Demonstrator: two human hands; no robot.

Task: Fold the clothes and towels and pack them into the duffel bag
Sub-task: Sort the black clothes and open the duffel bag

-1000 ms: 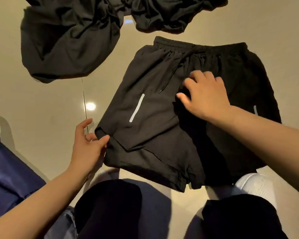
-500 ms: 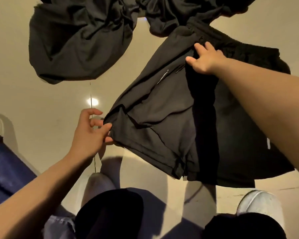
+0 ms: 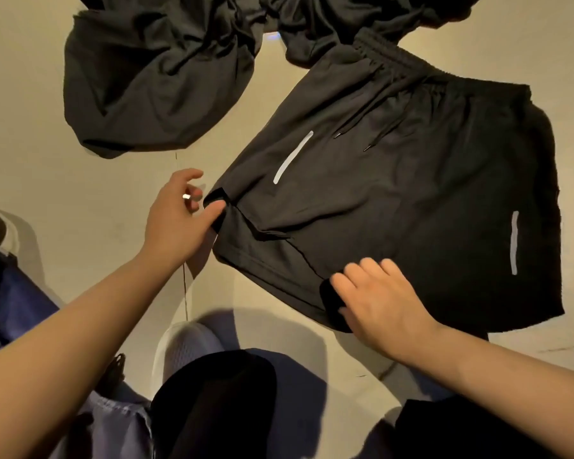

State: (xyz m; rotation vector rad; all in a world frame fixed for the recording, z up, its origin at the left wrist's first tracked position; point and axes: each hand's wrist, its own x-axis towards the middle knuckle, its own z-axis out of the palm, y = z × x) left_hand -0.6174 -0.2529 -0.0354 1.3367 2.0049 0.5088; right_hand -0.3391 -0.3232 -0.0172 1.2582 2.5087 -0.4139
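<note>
Shorts [image 3: 395,200] lie spread flat on the floor [image 3: 47,167] in front of you, waistband away from you, so you are at the smoothing stage ahead of the first fold. Your left hand [image 3: 176,220] pinches the outer hem corner of one leg; your right hand [image 3: 378,303] rests with loosely spread fingers at the lower hem. Next, I judge, you fold one leg over the other, keeping the hem taut. No brand or writing is readable, only two pale reflective strips [image 3: 292,157]. Crumpled dark garments [image 3: 153,77] wait beyond.
</note>
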